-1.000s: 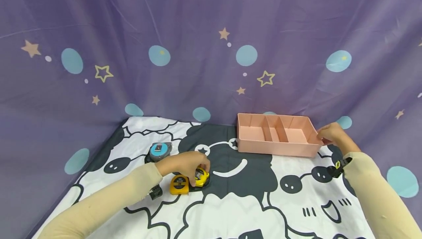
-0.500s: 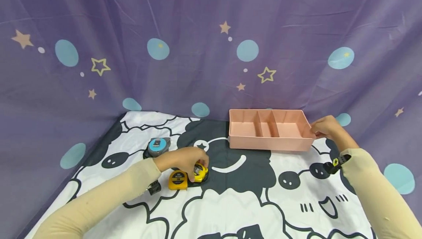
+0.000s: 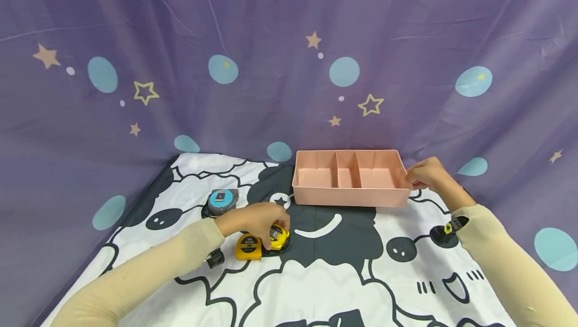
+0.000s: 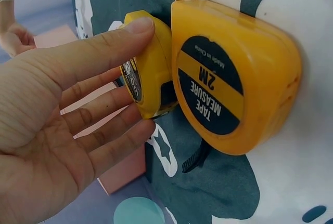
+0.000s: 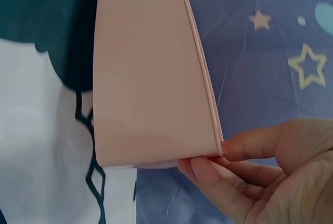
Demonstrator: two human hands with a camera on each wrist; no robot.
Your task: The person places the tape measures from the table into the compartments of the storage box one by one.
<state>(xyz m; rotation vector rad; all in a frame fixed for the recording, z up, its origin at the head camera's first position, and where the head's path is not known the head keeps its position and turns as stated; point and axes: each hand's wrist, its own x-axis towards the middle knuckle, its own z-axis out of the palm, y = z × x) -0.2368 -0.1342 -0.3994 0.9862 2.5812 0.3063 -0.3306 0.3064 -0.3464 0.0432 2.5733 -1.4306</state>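
My left hand holds a yellow tape measure between thumb and fingers, low over the cloth. Right beside it lies an orange-yellow tape measure, its black label reading 2M. Behind the left wrist, a grey tape measure with a bright blue disc rests on the cloth. At the back stands a pink box with three compartments, nothing visible inside them. My right hand grips its right end, thumb and fingertips at the corner of the rim.
A white cloth with black cartoon sheep covers the table. Close behind the box hangs a purple curtain printed with stars and dots. Both wrists carry black straps, the right one with a yellow detail.
The pink box has slid left along the back, the right hand moving with it. The left hand and the tape measures keep their places on the cloth; the head view shifts slightly.
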